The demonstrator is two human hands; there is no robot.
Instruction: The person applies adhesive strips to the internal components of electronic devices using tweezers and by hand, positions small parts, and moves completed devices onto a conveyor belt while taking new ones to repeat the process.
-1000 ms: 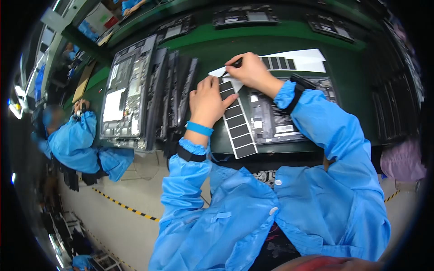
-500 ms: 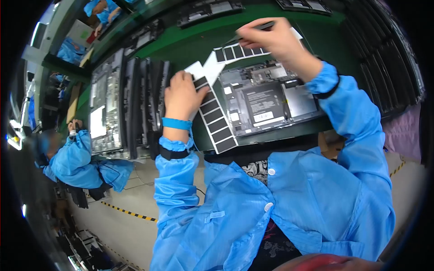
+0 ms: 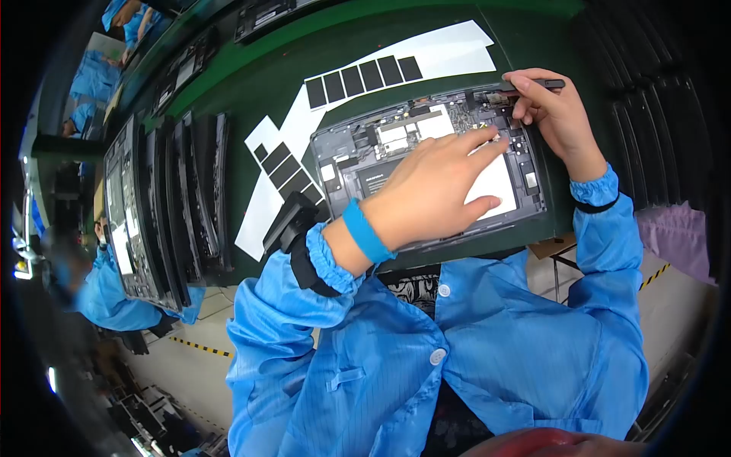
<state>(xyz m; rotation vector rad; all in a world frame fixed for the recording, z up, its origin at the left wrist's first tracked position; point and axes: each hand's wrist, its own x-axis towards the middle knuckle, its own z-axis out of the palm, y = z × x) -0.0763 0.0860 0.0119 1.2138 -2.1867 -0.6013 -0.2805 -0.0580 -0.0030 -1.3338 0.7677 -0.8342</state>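
Note:
An opened laptop base [image 3: 346,145], its battery, circuit board and metal plates exposed, lies on the green bench in front of me. My left hand [image 3: 430,183] is open over it, palm down with fingers apart, and hides part of the battery. The fingertips are at the board's right half. At the base's upper right corner, my right hand [image 3: 560,114] is closed around black tweezers [image 3: 547,84]. A white backing sheet [image 3: 457,49] with black rectangular pads [image 3: 362,78] lies behind the base. To the left, a second backing strip [image 3: 255,225] carries several black pads.
Laptop bases [image 3: 126,206] stand on edge in a row at the left. More dark units [image 3: 659,129] are stacked at the right. Another base [image 3: 263,17] lies at the back. A co-worker in a blue smock [image 3: 114,293] is at the far left.
My left hand has moved right from the pad strip onto the laptop base. My right hand, with the tweezers, has moved from the back sheet to the base's upper right corner. The view has shifted.

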